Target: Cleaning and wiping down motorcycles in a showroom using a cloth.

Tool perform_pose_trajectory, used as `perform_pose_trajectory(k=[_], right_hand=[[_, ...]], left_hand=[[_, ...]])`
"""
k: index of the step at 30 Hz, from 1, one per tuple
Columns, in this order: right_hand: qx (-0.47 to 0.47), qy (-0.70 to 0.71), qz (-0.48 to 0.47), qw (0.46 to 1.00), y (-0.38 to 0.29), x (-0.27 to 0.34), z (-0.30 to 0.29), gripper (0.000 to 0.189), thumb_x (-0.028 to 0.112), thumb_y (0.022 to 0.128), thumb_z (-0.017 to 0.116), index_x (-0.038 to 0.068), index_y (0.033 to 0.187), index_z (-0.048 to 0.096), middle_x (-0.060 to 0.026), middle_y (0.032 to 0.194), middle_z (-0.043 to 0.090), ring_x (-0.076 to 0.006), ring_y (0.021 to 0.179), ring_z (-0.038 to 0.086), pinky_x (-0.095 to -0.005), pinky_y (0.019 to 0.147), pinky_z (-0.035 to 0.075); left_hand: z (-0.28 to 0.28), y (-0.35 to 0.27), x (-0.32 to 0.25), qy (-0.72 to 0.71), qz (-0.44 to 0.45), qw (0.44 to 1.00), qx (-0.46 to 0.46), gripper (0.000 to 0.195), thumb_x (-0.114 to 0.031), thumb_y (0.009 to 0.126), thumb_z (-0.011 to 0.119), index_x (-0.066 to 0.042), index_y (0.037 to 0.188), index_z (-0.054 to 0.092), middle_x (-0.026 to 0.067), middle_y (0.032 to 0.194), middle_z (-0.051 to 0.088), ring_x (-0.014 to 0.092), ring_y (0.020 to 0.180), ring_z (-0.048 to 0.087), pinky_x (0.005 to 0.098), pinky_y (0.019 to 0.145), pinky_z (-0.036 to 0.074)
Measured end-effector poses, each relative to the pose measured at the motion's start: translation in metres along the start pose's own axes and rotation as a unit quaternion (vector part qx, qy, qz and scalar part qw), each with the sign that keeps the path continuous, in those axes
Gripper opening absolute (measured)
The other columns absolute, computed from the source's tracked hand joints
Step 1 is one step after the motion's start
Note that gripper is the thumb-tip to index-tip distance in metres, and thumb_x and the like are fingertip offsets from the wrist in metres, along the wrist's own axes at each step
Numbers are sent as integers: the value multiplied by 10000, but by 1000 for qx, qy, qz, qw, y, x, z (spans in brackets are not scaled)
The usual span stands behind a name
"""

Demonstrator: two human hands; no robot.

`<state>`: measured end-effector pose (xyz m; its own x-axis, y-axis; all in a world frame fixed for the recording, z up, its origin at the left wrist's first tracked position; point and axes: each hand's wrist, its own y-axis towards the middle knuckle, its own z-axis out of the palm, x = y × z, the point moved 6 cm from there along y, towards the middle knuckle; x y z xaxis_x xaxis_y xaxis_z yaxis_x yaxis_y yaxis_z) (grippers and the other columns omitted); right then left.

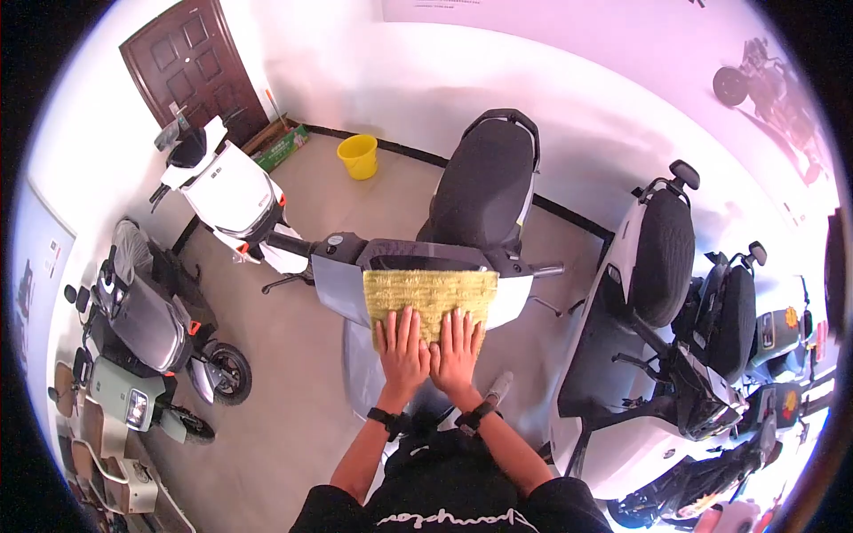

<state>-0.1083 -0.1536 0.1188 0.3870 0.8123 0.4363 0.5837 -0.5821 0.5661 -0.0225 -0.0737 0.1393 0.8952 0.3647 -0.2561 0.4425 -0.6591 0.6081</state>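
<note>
A yellow towel-like cloth (430,293) is spread over the front panel of a silver-white scooter (338,285), just below its dark display (426,256). My left hand (402,353) presses flat on the lower left of the cloth, fingers pointing up. Beside it, my right hand (456,352) holds down the lower right part in the same way. The two thumbs are close together. Handlebar grips stick out on both sides, and a black seat (486,180) rises behind the display. The cloth hides the middle of the panel.
A white scooter (230,190) stands near the left grip, and another scooter with a black seat (662,256) is at right. More scooters line both sides. A yellow bucket (358,157) is on the tiled floor by the wall, near a brown door (193,63).
</note>
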Motion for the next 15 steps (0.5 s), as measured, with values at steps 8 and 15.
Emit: perform_pose_trajectory(k=[8,15], right_hand=[[-41,-7,14,999,154,17,-59,568,340,980,446,3,1436,469,-183,1484,463,-381,1410,381,-571,1199,175],[19,-2,56,998,145,3,-41,543,314,980,442,25,1439,471,-164,1485,465,-368,1417,370,-544,1201,189]], left_hand=[[-39,164,-11,25,41,999,12,515,-202,936,501,-36,1423,505,134,1458,520,307,1410,410,539,1212,210],[-27,152,-12,5,17,998,61,515,-207,929,512,-43,1418,511,92,1457,525,299,1411,411,522,1205,238]])
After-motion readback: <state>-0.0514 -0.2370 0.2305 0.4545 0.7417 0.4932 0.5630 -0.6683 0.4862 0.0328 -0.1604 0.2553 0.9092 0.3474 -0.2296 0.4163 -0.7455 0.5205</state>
